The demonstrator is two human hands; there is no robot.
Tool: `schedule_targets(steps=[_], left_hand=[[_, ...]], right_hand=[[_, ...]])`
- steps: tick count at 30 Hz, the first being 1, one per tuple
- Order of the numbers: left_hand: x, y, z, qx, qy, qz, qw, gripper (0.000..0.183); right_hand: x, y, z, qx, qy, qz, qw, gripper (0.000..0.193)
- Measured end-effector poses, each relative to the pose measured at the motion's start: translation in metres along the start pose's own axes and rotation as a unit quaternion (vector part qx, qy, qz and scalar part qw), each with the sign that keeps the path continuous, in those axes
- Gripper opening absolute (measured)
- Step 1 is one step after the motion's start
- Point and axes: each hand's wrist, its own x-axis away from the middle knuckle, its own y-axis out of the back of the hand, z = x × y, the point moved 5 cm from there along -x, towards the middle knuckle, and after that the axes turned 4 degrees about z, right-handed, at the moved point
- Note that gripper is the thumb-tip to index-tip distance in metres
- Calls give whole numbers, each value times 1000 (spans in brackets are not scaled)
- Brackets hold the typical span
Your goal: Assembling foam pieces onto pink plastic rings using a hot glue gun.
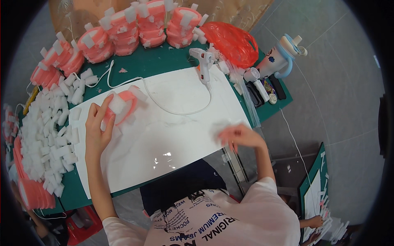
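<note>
My left hand [98, 125] is closed on a pink oval foam piece [130, 101] with white foam blocks stuck to it. The fingers pinch its left side, just above a glossy white board [172, 139]. Near the board's right edge, my right hand [240, 136] is smeared by motion. Its fingers are bent, and whether anything is in them cannot be made out. A white hot glue gun [202, 65] stands at the far side of the board, its white cable looping across it.
Loose white foam blocks [45, 135] heap up at left, above stacked pink pieces [37, 194]. Finished-looking pink stacks [123, 30] line the far edge. A red plastic bag [234, 43] and a tumbler [277, 59] stand at far right. Another person's hand [315, 222] shows at lower right.
</note>
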Motion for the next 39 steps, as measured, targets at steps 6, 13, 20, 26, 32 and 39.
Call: schedule_targets(steps=[6,13,20,26,32,39], left_hand=[[-2,3,-7,18,-17,-17,1000,48],[0,4,-4,25,-14,-16,999,48],[-2,3,-2,22,-24,-22,999,47],[-1,2,-1,18,-13,-21,1000,48],[-2,2,-1,10,-20,-26,999,48],[-1,1,0,4,-18,-20,1000,48]], right_hand=[[-96,74,49,389,168,-492,761,33],[-141,61,59,450,54,-510,731,29],[-155,44,59,494,126,-465,724,23],[-146,44,60,399,167,-451,781,24],[-147,47,60,263,157,-440,844,31],[-150,52,52,247,161,-421,858,39]])
